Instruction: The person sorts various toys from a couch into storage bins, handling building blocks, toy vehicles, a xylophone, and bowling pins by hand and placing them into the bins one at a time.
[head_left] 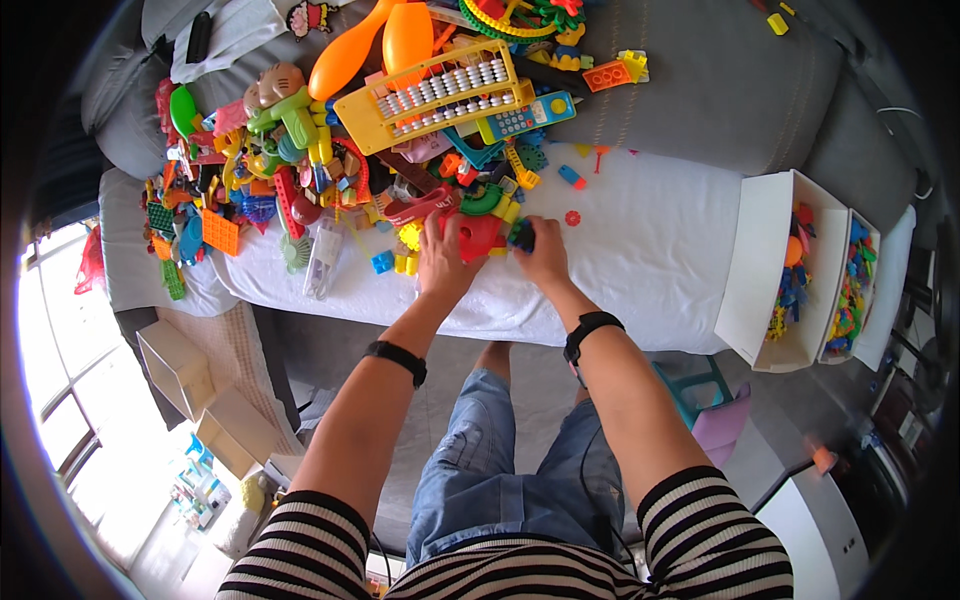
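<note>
Plainly, both hands are occupied. Left hand (448, 252): fingers curled on a bright red moulded plastic toy (480, 236), about midway between front and back edges of a white-sheeted couch seat (650, 250). Right hand (543, 250), just beside: fingertips closed round a small, dark, chunky piece (521, 235), probably plastic.

Handling, my guess: red toy light, stiff, slightly slick, not fragile; best taken by an outer edge. Dark piece light too; pinch opposite sides.

Outward: mixed toy heap (290, 165) spreads toward the seat's left end; a yellow-framed abacus with white beads (440, 95) lies toward the back edge. White bins (752, 265) holding small coloured parts, right end. Grey padded backrest (720, 80) behind; bright window (60, 335) far left.
</note>
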